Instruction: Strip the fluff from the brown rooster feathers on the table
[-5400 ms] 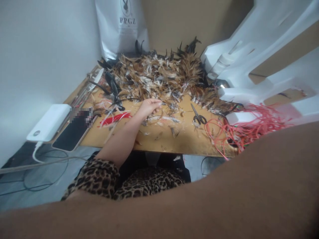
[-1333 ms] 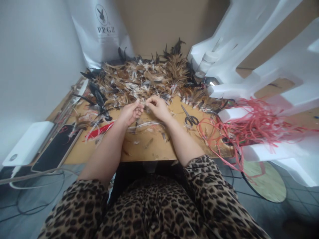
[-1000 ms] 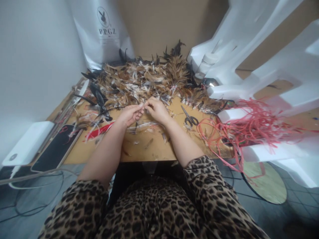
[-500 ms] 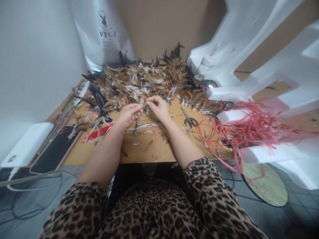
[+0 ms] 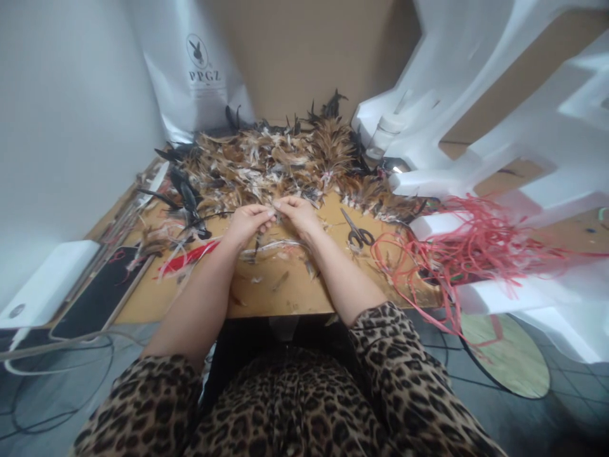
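Both hands meet over the table just in front of a large pile of brown, white and black feathers. My left hand is closed, thumb and forefinger pinched together. Right beside it, my right hand is also pinched, its fingertips almost touching the left ones. Whatever small thing lies between the fingertips is too small and blurred to name. Under the hands, a thin pale strand and loose feather bits lie on the table. Black-handled scissors rest to the right of my right hand.
Red ribbon strips lie tangled over white foam pieces on the right. A clear bottle stands behind. At left are a white power bank, a dark phone, cables and a red strip. A silver bag stands behind.
The view has shifted slightly. My right hand has lowered a little, and its fingers have drawn in closer to my left fingertips. Both hands stay pinched.
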Action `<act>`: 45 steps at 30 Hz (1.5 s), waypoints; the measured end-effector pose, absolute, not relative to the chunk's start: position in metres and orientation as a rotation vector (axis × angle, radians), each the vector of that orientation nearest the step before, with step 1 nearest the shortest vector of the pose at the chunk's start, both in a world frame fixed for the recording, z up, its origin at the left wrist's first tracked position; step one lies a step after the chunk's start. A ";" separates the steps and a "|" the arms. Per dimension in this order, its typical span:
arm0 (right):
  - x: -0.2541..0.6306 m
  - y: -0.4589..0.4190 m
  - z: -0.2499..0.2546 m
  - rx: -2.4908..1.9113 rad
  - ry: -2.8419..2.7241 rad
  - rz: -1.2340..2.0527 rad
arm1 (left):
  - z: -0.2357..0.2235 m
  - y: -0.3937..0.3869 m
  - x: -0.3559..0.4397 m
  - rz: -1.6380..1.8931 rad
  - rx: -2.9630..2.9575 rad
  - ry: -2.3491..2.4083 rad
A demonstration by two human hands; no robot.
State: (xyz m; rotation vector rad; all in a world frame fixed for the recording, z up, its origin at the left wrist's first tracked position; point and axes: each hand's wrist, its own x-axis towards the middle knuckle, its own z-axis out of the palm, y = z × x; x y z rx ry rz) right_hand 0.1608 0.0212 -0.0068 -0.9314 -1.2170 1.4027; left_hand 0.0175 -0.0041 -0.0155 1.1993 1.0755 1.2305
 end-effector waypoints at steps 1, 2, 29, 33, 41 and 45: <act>0.160 0.021 -0.007 -0.932 -1.236 1.391 | -0.015 -0.004 0.017 1.232 1.196 1.073; 0.160 0.020 -0.007 -0.932 -1.257 1.377 | -0.016 -0.004 0.017 1.232 1.194 1.073; 0.166 0.042 -0.007 -1.763 -1.977 0.678 | -0.014 0.001 0.012 1.360 0.823 1.083; 0.177 0.047 -0.017 -1.464 -1.650 0.956 | -0.012 -0.001 0.013 1.315 0.826 1.097; 0.183 0.048 -0.022 -1.519 -1.896 0.703 | -0.012 -0.001 0.014 1.302 0.804 1.113; 0.176 0.040 -0.015 -1.650 -2.022 0.625 | -0.012 0.000 0.015 1.306 0.792 1.122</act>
